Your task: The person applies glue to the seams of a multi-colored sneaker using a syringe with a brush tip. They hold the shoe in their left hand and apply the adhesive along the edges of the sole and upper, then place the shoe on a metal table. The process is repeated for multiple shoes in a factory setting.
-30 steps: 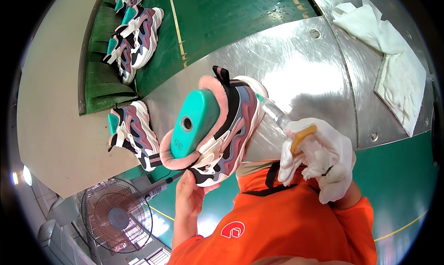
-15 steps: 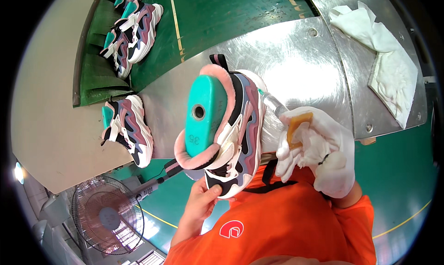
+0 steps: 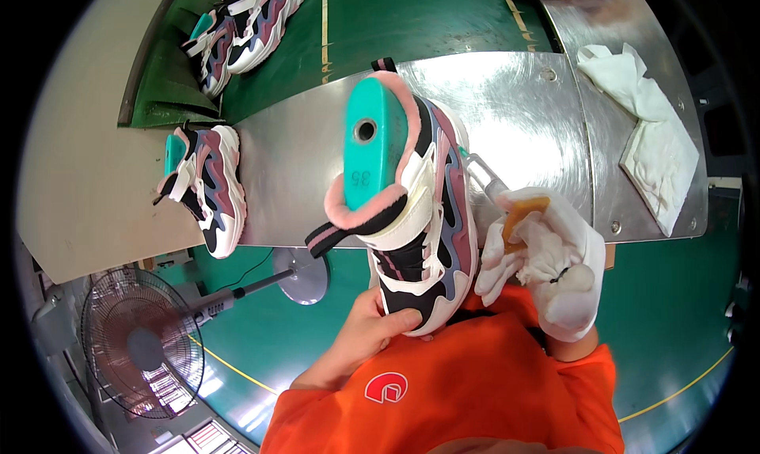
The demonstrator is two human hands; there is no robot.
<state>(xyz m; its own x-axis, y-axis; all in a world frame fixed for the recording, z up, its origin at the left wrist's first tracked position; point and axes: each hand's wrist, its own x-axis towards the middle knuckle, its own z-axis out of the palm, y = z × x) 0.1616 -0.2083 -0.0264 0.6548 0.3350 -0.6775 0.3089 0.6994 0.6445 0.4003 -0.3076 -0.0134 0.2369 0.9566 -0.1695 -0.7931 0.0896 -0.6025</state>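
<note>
My bare left hand (image 3: 370, 329) grips a sneaker (image 3: 454, 224) by its toe, thumb on top and fingers underneath. The sneaker is white, black, mauve and blue-grey, with a pink fluffy collar and a loose hook strap. A teal shoe last (image 3: 374, 149) fills its opening. My right hand (image 3: 550, 264), in a white glove, is closed round a clear-barrelled tool (image 3: 484, 177) with a green tip. That tip is at the sole's side edge; whether it touches is unclear. A yellow-brown pad (image 3: 522, 220) and a bunched white cloth (image 3: 550, 256) also sit in this hand.
Another sneaker (image 3: 210, 189) lies at the left on the beige table edge (image 3: 87, 177). Several more rest on the green belt (image 3: 419, 18) behind the metal plate (image 3: 317, 153). White cloths (image 3: 661, 149) lie at the right. A fan (image 3: 142, 347) stands lower left.
The view has shifted. The held sneaker has turned more upright, and its strap now sticks out to the left. Part of another shoe shows at the top right. Both hands keep their holds.
</note>
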